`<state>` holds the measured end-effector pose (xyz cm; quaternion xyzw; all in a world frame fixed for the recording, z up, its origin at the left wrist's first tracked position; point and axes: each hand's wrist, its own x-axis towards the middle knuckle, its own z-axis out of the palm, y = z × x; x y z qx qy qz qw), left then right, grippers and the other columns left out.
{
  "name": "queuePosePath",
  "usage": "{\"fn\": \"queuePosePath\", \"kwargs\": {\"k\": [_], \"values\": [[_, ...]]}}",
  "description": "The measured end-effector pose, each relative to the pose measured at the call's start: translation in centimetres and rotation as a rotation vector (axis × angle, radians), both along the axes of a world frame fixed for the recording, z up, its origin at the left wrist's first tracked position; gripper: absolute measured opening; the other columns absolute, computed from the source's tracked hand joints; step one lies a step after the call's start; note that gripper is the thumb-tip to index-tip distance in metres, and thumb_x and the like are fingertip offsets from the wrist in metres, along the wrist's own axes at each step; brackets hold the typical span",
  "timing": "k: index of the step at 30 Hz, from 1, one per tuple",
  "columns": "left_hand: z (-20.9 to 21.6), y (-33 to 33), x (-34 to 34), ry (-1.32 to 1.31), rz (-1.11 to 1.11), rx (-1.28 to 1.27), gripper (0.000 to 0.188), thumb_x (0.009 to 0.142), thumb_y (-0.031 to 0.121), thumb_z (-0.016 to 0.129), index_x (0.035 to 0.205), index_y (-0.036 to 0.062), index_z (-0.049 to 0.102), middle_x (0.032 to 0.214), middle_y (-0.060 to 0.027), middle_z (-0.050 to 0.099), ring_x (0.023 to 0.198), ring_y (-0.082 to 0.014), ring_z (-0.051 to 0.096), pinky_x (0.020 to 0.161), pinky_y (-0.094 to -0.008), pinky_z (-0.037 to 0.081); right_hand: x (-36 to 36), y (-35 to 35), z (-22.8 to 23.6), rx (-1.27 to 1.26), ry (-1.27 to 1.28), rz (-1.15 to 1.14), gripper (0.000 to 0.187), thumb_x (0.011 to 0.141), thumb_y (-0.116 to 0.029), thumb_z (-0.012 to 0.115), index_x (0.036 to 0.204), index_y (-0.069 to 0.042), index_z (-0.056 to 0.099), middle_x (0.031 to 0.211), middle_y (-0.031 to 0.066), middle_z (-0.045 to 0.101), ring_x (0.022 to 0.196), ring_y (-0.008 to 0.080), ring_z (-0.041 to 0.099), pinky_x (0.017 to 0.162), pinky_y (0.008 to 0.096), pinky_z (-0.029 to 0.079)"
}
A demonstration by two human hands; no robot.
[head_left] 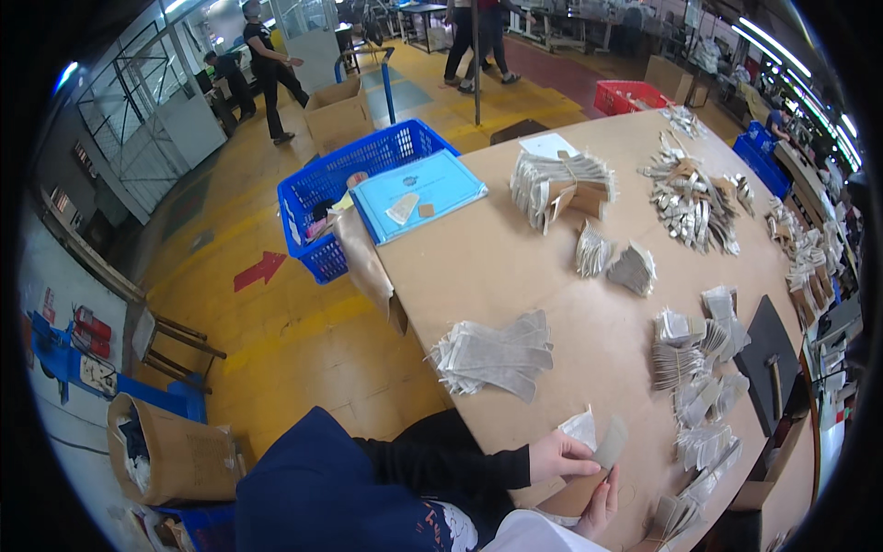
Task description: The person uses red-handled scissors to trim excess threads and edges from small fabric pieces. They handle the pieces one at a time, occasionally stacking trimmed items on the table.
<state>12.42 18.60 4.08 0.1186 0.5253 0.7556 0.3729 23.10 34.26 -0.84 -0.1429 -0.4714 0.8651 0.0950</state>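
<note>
Near the table's front edge, my left hand (559, 457) pinches a thin grey cut piece (611, 442) between thumb and fingers. My right hand (600, 508), fingers closed, grips a flat brown piece (568, 498) just below it. The two pieces meet at my fingers; whether they are joined cannot be made out. Beside my left hand a pale, frayed piece (579, 427) sticks out. Farther left on the table lies a fanned pile of grey cut pieces (497, 354).
Bundled grey pieces (699, 368) line the right side, beside a black board (763, 359) with a hammer (775, 385). Toward the back stand a tied stack (561, 189) and a loose heap (694, 202). A blue crate (313, 184) holding a blue folder (418, 195) adjoins the left edge.
</note>
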Motion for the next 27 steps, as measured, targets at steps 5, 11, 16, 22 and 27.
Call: {"fn": "queuePosePath", "kwargs": {"k": [5,11,16,22,27], "values": [[0.8,-0.1,-0.2,0.136,-0.076,0.104,0.025,0.094,0.024,0.070,0.095,-0.0009,0.073,0.077,0.0003,0.066,0.068,-0.0059,0.060,0.059,-0.0240,0.047,-0.6,4.0,1.5,0.420,-0.079,-0.596,0.041,0.104,-0.017,0.047,0.143,-0.006,0.049,0.108,0.0033,0.061,0.083,0.0065,0.056,0.070,0.0213,0.046],[0.5,-2.0,-0.5,0.025,0.026,-0.088,0.023,0.092,0.020,0.072,0.082,-0.0009,0.071,0.067,0.0032,0.060,0.064,-0.0039,0.053,0.059,-0.0219,0.043,-0.3,3.3,6.7,0.700,-0.315,-0.849,0.034,0.099,-0.008,0.052,0.131,-0.002,0.059,0.092,0.0020,0.061,0.061,0.0039,0.048,0.052,0.0175,0.035],[1.2,-2.6,-1.3,0.140,0.185,-0.124,0.023,0.092,0.016,0.071,0.077,-0.0011,0.068,0.067,0.0039,0.058,0.063,-0.0021,0.049,0.058,-0.0210,0.040,-1.6,-2.9,7.2,0.685,-0.091,-0.197,0.032,0.089,0.001,0.061,0.120,0.002,0.066,0.090,0.0032,0.058,0.068,0.0085,0.050,0.060,0.0214,0.041],[2.0,-3.2,-1.1,0.226,0.262,-0.112,0.011,0.089,0.004,0.070,0.084,-0.0058,0.069,0.074,0.0002,0.062,0.066,-0.0042,0.055,0.059,-0.0206,0.041,-2.2,-3.8,8.7,0.881,-0.023,-0.220,0.041,0.086,0.003,0.066,0.126,-0.003,0.064,0.090,0.0081,0.058,0.069,0.0126,0.051,0.063,0.0241,0.043],[2.1,-3.2,-1.2,0.275,0.238,-0.084,0.009,0.089,0.002,0.068,0.090,-0.0068,0.070,0.080,-0.0020,0.064,0.068,-0.0058,0.057,0.059,-0.0211,0.042,-1.8,-4.2,9.2,0.912,-0.041,-0.132,0.048,0.083,0.002,0.069,0.130,-0.004,0.062,0.086,0.0082,0.060,0.065,0.0160,0.054,0.062,0.0257,0.046]]}}
